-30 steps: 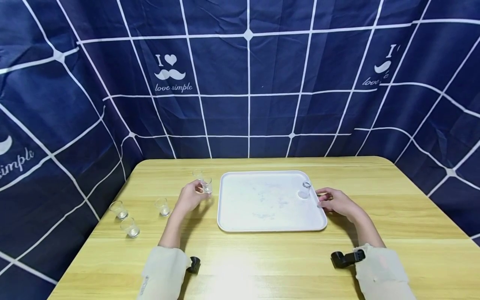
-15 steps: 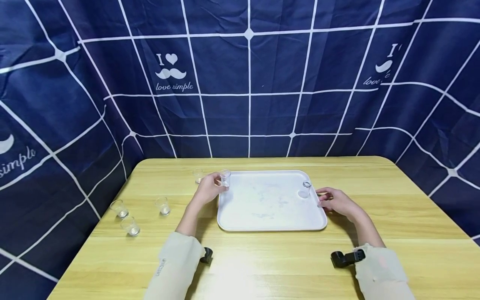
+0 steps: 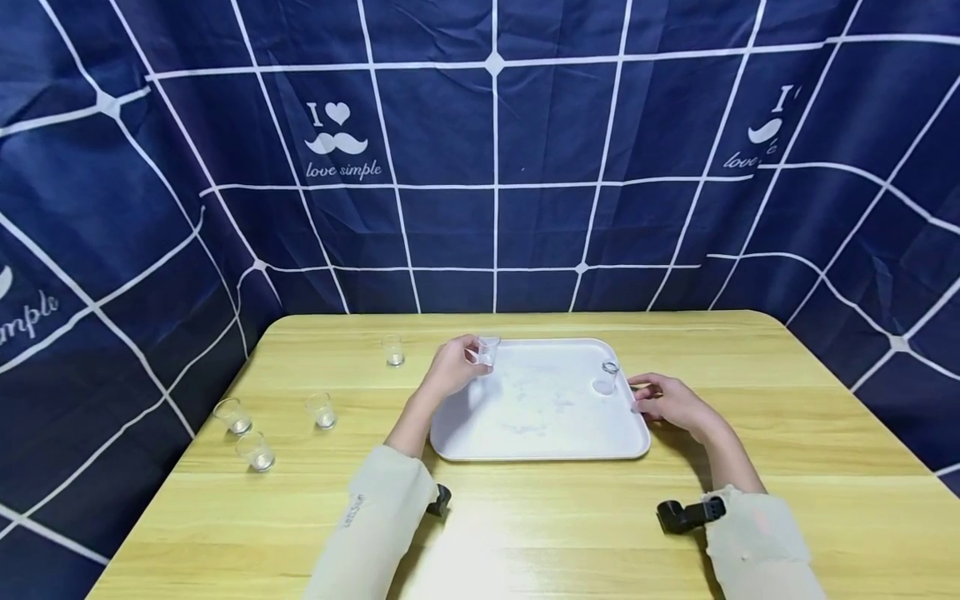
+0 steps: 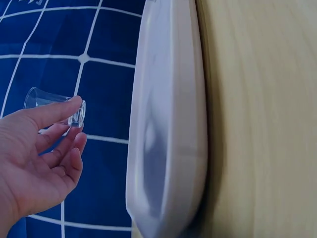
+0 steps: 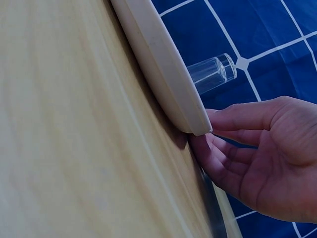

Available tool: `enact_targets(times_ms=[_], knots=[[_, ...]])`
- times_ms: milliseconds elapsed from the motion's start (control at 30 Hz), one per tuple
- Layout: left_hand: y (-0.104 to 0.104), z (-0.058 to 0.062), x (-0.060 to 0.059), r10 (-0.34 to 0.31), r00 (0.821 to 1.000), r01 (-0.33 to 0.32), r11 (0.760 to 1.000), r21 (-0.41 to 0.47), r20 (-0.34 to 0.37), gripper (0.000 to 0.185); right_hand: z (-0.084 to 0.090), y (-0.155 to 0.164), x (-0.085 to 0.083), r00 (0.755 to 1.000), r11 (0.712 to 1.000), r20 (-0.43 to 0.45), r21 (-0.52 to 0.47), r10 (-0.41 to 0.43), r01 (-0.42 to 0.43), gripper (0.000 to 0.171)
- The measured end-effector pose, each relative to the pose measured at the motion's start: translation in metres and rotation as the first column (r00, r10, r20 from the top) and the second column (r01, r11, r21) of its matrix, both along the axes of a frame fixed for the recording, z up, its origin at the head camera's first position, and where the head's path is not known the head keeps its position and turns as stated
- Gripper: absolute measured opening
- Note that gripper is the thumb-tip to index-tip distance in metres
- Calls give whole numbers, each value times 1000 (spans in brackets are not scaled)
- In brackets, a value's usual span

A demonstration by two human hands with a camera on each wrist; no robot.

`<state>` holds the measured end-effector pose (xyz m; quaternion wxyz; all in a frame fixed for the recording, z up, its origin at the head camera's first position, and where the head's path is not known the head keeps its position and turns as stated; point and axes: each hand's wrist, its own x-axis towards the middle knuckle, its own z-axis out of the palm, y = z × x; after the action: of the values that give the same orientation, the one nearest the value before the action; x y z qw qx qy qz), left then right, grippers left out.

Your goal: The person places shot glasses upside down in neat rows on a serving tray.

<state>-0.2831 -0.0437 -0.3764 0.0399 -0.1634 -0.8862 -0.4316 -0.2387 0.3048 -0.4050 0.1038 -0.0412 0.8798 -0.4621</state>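
— Glasses, how many do you count?

— Six. The left hand (image 3: pixel 448 369) pinches a shot glass (image 3: pixel 487 351) over the tray's (image 3: pixel 540 446) far left corner. One glass (image 3: pixel 611 377) stands inside the tray's right edge. Four glasses (image 3: pixel 321 410) sit on the desk (image 3: pixel 525 525), left of the tray.

— The right hand (image 3: pixel 667 402)?

— Fingers loosely bent, touching the tray's right rim, holding nothing. The tray's middle lies bare.

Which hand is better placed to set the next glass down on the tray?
Left. The left hand already holds a small glass above the tray. The right hand holds no glass and rests at the tray's right edge.
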Motion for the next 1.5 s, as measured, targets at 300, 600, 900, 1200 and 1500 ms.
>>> enact_targets(times_ms=[300, 600, 900, 1200, 1500], knots=[[24, -2, 0, -52, 999, 52, 998, -27, 8, 26, -1, 1, -1, 1000, 1000, 6, 2, -6, 6, 46], [46, -7, 1, -85, 995, 88, 994, -65, 45, 23, -2, 2, -1, 1000, 1000, 8, 4, 0, 0, 46], [65, -7, 0, -106, 993, 111, 986, -122, 45, 23, -2, 1, -1, 1000, 1000, 6, 2, 4, -4, 45], [73, -6, 0, -92, 994, 100, 983, -154, 62, 27, -2, 0, -1, 1000, 1000, 6, -1, 2, -2, 45], [77, -7, 0, -84, 996, 86, 981, -175, 16, 24, -1, 1, 0, 1000, 1000, 21, -17, -6, 6, 46]])
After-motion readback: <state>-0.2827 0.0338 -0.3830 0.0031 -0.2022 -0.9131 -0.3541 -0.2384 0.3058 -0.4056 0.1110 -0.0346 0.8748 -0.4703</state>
